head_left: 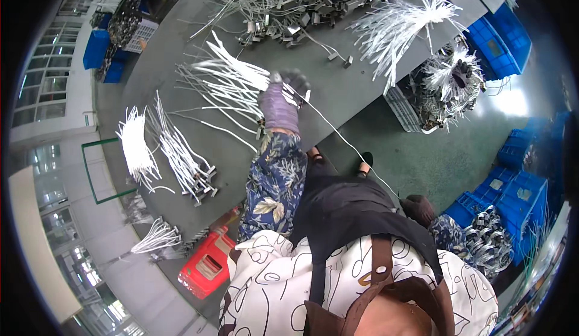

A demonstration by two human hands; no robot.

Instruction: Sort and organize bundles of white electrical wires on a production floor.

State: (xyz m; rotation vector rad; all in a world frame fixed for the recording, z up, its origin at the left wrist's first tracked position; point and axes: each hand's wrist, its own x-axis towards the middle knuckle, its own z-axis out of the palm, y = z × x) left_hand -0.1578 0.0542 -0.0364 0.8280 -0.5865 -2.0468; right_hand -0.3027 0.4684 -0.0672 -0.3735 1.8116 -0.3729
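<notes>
Left hand (283, 98), in a purple glove, stretched out over the grey counter (338, 89), fingers closed on a white cable (347, 143) beside the loose fan of white cables (223, 83). Same cable running down off the counter edge to the right hand (419, 209), dark-gloved, low beside the counter; grip there hard to tell. Left of the fan, 2 bundles of white cables (160, 149) flat on the counter. Beyond the fan, a heap of metal-ended wires (301, 4). Below the counter, a red box (208, 266).
</notes>
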